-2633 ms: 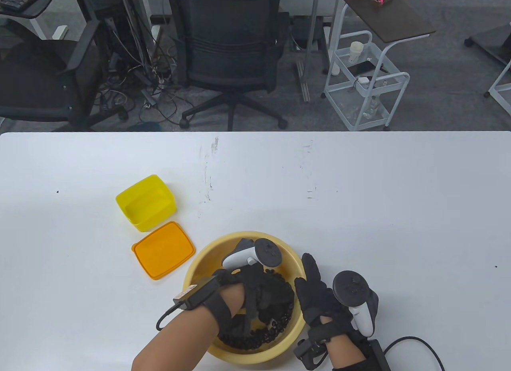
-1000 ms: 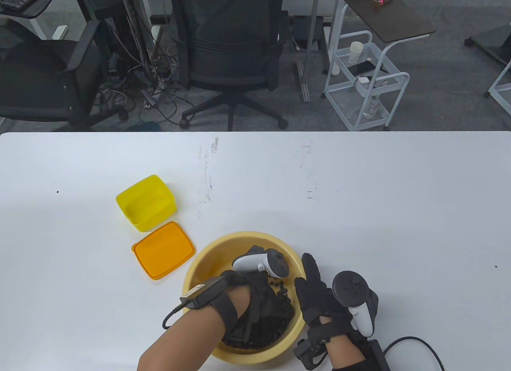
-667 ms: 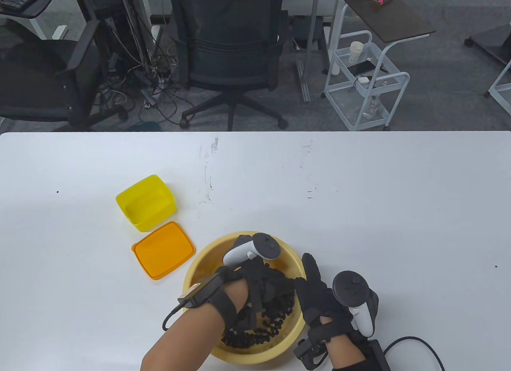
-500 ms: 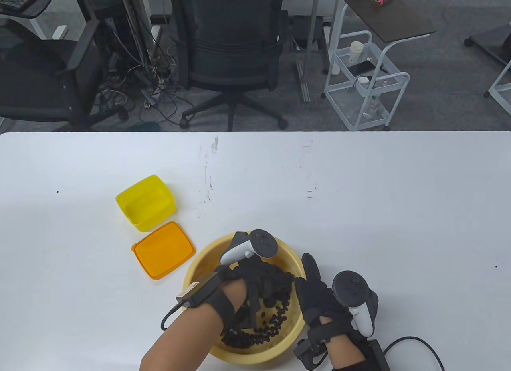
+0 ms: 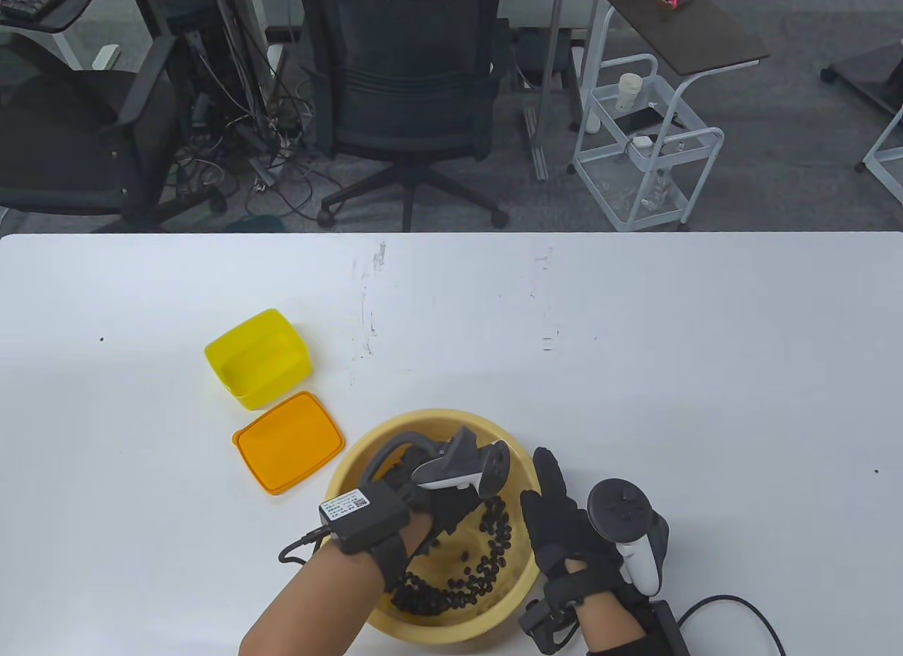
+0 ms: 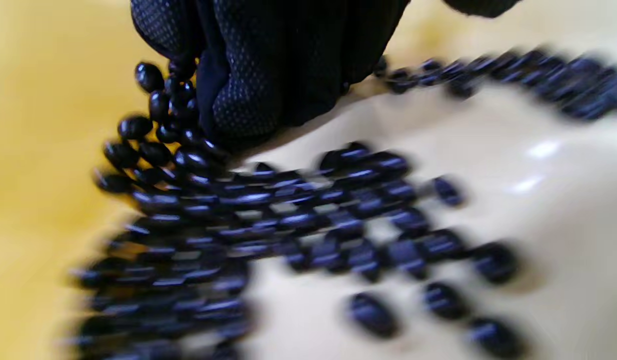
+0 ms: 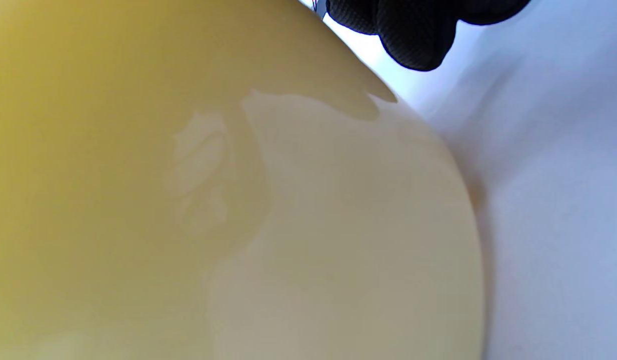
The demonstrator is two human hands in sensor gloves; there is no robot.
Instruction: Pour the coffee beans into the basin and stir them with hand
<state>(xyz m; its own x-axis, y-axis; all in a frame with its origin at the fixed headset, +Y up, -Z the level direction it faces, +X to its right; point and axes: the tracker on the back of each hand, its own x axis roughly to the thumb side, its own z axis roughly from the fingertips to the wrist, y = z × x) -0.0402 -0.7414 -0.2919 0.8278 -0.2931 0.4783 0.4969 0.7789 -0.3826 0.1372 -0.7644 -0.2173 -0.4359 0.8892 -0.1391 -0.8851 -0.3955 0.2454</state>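
The left hand (image 5: 437, 497) had turned over inside the basin (image 5: 353, 472) since half a second before, fingers curled among the coffee beans (image 5: 487, 525), gripping nothing I could see. The beans now lay in a curved line along the right and near wall, so stirring seemed under way. The right hand (image 5: 561, 522) rested flat against the basin's outer wall on the counter (image 5: 705, 374). The wrist label's print was unreadable.

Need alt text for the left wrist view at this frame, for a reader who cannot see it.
Close-up inside a yellow basin: the left hand, in a black dotted glove, hangs in from the top edge with its fingertips down among glossy dark coffee beans. The beans spread in a motion-blurred band across the pale basin floor, with a few loose ones at lower right.
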